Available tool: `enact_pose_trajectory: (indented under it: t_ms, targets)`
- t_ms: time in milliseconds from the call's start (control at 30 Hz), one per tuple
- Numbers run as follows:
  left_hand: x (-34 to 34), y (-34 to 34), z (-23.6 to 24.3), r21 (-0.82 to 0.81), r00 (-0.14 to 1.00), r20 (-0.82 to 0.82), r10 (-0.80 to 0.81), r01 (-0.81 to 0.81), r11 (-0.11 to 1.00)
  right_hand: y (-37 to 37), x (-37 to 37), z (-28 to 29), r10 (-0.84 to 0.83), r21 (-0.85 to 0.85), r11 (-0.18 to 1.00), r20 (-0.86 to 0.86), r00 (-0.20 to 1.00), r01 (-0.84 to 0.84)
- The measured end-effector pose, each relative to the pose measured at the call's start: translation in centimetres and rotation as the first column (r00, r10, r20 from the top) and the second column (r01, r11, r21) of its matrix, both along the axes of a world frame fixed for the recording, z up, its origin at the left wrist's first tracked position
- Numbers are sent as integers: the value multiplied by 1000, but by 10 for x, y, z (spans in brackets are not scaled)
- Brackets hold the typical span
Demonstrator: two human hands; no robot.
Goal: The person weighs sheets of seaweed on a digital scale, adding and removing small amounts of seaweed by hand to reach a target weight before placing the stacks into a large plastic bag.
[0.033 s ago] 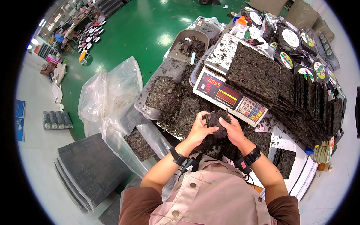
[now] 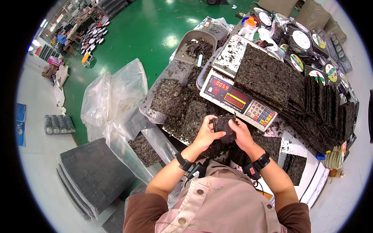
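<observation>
Between my two hands is a dark, crumpled wad of dried seaweed [image 2: 224,127]. My left hand [image 2: 206,134] grips its left side, thumb across the front. My right hand [image 2: 242,136] clasps the right side with its thumb near the top. Just beyond the wad stands a digital scale [image 2: 222,92] with red lit digits and a keypad. A thick stack of dark seaweed sheets [image 2: 264,72] lies partly over its white plate. Loose seaweed sheets and flakes [image 2: 186,122] spread under and left of my hands.
A grey dustpan-like scoop [image 2: 211,38] holding flakes sits beyond the scale. Packed seaweed with round labels [image 2: 301,40] piles up at the far right. Clear plastic bags [image 2: 116,97] hang at the left, above dark flat slabs [image 2: 93,167]. The floor [image 2: 155,27] is green.
My right thumb has shifted slightly over the wad, showing more of its upper face. Everything else looks the same.
</observation>
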State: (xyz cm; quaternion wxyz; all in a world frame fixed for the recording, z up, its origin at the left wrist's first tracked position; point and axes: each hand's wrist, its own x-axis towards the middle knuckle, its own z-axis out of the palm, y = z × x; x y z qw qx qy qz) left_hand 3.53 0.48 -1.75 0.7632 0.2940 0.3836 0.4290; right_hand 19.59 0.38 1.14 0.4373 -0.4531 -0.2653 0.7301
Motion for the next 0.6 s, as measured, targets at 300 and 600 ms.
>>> enact_pose_trajectory:
  t_ms: [300, 600]
  targets:
    - [-34, 9, 0, -76, 988, 59, -143, 147, 986, 7, 5, 1, -108, -200, 974, 1, 994, 106]
    - [-58, 17, 18, -165, 994, 73, 87, -74, 984, 13, 10, -6, -17, -42, 999, 363, 932, 35]
